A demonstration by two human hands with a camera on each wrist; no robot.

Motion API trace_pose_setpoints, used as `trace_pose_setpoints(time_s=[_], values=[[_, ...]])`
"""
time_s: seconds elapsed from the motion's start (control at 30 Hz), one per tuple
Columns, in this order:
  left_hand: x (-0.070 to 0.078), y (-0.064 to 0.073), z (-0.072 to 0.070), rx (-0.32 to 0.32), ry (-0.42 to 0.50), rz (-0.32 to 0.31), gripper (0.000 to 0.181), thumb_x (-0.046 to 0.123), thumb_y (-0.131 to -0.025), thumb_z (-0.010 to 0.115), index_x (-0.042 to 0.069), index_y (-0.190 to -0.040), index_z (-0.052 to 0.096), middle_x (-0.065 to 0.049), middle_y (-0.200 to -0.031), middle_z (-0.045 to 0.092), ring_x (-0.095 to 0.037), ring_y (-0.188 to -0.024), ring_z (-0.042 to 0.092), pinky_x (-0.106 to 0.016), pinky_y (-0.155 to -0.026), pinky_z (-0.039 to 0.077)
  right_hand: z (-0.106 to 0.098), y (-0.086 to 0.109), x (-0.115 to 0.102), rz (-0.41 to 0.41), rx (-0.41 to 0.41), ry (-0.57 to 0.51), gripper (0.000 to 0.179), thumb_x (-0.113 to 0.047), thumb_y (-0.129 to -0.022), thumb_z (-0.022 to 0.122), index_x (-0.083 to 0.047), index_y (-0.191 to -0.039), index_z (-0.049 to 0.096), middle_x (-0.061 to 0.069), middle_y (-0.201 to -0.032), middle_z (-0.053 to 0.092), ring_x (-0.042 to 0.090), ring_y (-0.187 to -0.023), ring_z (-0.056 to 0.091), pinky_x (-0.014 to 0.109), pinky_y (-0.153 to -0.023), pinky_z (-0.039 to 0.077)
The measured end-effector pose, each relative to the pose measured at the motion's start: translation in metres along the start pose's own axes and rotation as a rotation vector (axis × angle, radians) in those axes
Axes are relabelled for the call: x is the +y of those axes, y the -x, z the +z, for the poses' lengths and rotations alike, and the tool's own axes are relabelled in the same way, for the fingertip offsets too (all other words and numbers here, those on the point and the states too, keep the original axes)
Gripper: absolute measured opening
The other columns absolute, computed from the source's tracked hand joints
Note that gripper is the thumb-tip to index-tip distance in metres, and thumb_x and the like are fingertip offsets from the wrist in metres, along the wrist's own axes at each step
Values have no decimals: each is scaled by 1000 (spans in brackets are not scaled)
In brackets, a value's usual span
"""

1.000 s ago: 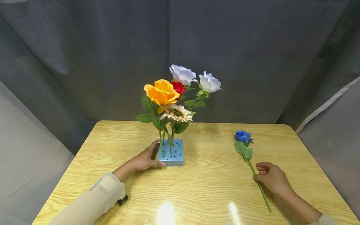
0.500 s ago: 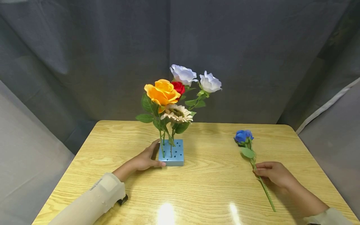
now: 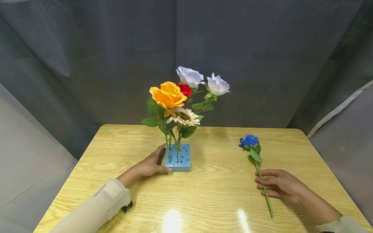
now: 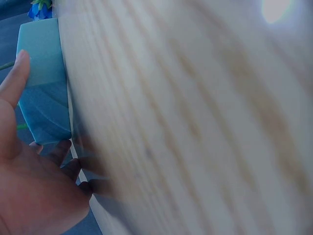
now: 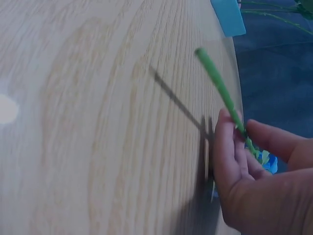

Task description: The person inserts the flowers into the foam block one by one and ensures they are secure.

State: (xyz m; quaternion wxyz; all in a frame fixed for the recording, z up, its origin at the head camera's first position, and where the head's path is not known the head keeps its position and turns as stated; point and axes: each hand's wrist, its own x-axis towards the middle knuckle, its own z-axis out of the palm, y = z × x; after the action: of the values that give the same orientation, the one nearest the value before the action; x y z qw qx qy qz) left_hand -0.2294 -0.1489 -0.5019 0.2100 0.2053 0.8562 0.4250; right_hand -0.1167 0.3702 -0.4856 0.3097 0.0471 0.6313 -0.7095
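At the table's right, my right hand [image 3: 284, 186] holds the green stem of a blue rose [image 3: 249, 140] between thumb and fingers. In the right wrist view the stem's cut end [image 5: 208, 63] points up off the wood, its shadow apart from it. My left hand [image 3: 151, 164] grips the left side of a light blue block with holes [image 3: 182, 166], thumb at its front and fingers behind. Standing in the block are an orange rose [image 3: 168, 95], a cream daisy-like flower [image 3: 185, 117], a red rose [image 3: 185, 90] partly hidden, and two white roses [image 3: 190, 77].
The wooden table [image 3: 215, 194] lies between the two hands. A dark grey curtain [image 3: 247, 64] hangs behind it, with paler fabric panels at both sides. One white rose leans out to the right of the block.
My right hand has taken hold of the stem and shifted slightly left. The blue rose has turned, its head and stem end moving left. The left hand and block stay put.
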Motion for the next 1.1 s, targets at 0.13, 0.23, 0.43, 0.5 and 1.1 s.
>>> trace_pose_setpoints(time_s=[0.13, 0.23, 0.43, 0.5, 1.1], values=[[-1, -1, 0, 6, 5, 10, 117, 41, -86, 85, 22, -168, 3, -18, -171, 13, -36, -158, 12, -60, -124, 14, 1, -2, 0, -21, -78, -53, 32, -6, -108, 53, -12, -138, 61, 4, -124, 71, 22, -110, 72, 46, -95, 57], [-2, -2, 0, 7, 4, 6, 117, 41, -86, 85, 22, -168, 2, -17, -171, 12, -35, -158, 11, -59, -125, 14, 6, -2, -1, -28, -88, -73, 33, -6, -108, 53, -15, -139, 59, 7, -125, 71, 25, -113, 71, 49, -97, 56], [0, -2, 0, 8, -4, -4, 117, 42, -86, 85, 24, -168, 2, -17, -171, 12, -36, -158, 11, -60, -124, 15, 13, -5, -3, -36, -97, -103, 36, -7, -108, 54, -18, -142, 55, 10, -124, 71, 27, -113, 71, 52, -98, 55], [0, -2, 0, 6, -2, -2, 117, 42, -86, 84, 23, -168, 2, -17, -172, 12, -36, -158, 11, -60, -124, 14, 16, -6, -3, -38, -88, -105, 37, -7, -107, 54, -18, -143, 53, 10, -123, 71, 27, -112, 71, 52, -98, 55], [-2, -2, 1, 8, -15, 16, 114, 40, -89, 83, 21, -167, 3, -20, -171, 10, -39, -158, 9, -63, -123, 14, 46, -15, -12, -82, 1, -36, 35, -9, -104, 63, -10, -137, 54, 9, -117, 74, 25, -104, 74, 47, -91, 59]])
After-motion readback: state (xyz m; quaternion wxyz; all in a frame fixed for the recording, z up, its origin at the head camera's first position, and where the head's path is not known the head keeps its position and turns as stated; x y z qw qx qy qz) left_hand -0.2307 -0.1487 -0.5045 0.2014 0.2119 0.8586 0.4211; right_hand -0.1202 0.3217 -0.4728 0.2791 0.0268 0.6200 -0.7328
